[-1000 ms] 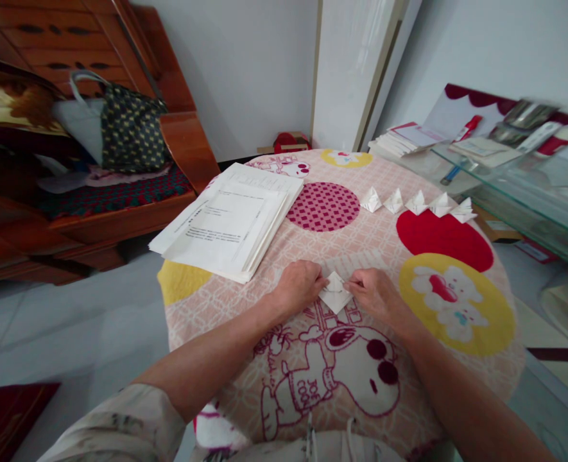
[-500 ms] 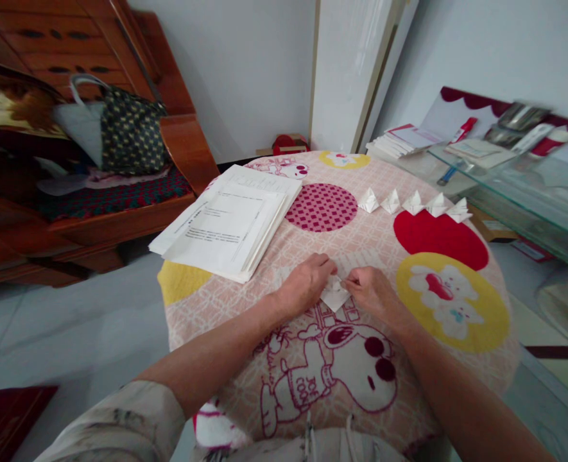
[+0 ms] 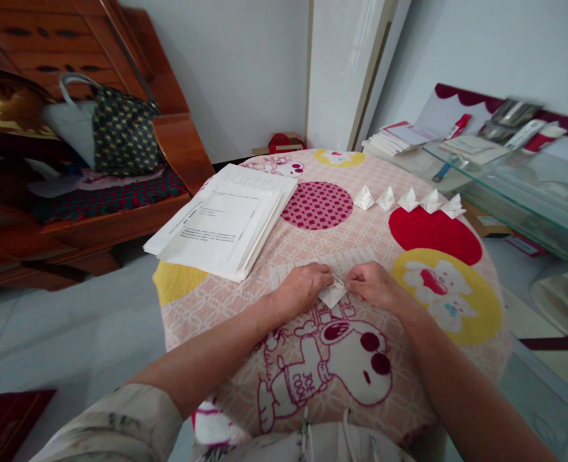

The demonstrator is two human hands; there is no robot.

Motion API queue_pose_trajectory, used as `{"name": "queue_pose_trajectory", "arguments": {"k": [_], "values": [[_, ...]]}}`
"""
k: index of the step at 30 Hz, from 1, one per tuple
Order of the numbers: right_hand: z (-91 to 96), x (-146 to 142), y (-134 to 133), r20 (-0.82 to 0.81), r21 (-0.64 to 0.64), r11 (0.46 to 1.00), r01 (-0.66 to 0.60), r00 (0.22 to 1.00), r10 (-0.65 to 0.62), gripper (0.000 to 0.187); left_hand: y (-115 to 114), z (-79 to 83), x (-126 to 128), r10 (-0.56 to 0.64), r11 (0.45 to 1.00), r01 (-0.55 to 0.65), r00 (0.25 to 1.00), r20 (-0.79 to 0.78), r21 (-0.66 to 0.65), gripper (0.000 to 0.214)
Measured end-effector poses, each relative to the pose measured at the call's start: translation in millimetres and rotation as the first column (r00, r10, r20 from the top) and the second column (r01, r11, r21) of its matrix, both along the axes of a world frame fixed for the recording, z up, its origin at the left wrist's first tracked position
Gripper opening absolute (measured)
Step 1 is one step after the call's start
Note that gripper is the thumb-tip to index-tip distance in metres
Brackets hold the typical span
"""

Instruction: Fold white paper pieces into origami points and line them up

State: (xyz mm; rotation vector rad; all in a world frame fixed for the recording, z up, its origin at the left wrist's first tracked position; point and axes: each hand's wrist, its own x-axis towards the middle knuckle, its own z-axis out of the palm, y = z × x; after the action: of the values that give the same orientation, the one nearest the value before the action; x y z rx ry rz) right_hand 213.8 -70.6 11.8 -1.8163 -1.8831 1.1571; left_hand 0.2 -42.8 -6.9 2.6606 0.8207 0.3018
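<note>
A small folded piece of white paper (image 3: 332,295) lies between my hands on the patterned tablecloth, one pointed corner turned toward me. My left hand (image 3: 305,289) pinches its left side, fingers curled over the upper edge. On the other side, my right hand (image 3: 371,287) has thumb and fingers closed at the right edge of the same paper. Parts of the folds are hidden under my fingertips. Farther back to the right, several folded white paper shapes with pointed tops (image 3: 409,199) stand in a row.
A stack of printed sheets (image 3: 216,224) rests at the table's left. Beyond the right edge is a glass shelf (image 3: 519,186) with papers and metal bowls (image 3: 517,114). A wooden bench (image 3: 182,147) carrying a dark patterned bag (image 3: 124,131) stands at the left.
The whole view has shifted slightly. My right hand's fingers have changed position a little at the paper's right edge; both hands stay on the paper.
</note>
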Motion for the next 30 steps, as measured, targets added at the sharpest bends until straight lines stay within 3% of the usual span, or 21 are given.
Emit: {"name": "queue_pose_trajectory", "arguments": {"k": [5, 11, 14, 20, 22, 28, 30], "values": [[-1.2, -2.3, 1.3, 0.063, 0.111, 0.993, -0.026, 0.998, 0.020, 0.013, -10.1, 11.0, 0.8, 0.013, 0.999, -0.009, 0.995, -0.099, 0.041, 0.021], [6.1, -4.5, -0.9, 0.038, -0.020, 0.994, 0.111, 0.993, -0.111, 0.014, -23.5, 27.7, 1.7, 0.005, 0.999, 0.005, 0.983, -0.181, 0.053, 0.025], [5.6, -8.7, -1.9, -0.022, -0.033, 0.994, 0.106, 0.994, -0.107, 0.013, -25.6, 30.2, 3.3, 0.015, 0.999, -0.004, 0.977, -0.212, 0.055, 0.026], [2.0, -19.0, -0.6, 0.145, 0.184, 0.980, 0.071, 0.985, -0.099, 0.018, -26.1, 30.7, 5.6, 0.023, 0.999, -0.013, 0.970, -0.241, 0.045, 0.027], [3.1, -18.5, 0.4, 0.144, 0.145, 0.985, 0.089, 0.983, -0.110, 0.014, -26.1, 31.1, 5.5, 0.023, 0.999, -0.013, 0.968, -0.249, 0.043, 0.028], [7.6, -6.8, 1.9, -0.033, -0.147, 0.982, 0.122, 0.991, -0.128, 0.008, -26.5, 32.7, 5.9, 0.027, 0.999, -0.015, 0.964, -0.266, 0.048, 0.028], [7.0, -7.1, 1.5, -0.058, -0.153, 0.982, 0.112, 0.991, -0.122, 0.007, -26.3, 32.4, 6.6, 0.026, 0.999, -0.013, 0.963, -0.267, 0.052, 0.029]]}}
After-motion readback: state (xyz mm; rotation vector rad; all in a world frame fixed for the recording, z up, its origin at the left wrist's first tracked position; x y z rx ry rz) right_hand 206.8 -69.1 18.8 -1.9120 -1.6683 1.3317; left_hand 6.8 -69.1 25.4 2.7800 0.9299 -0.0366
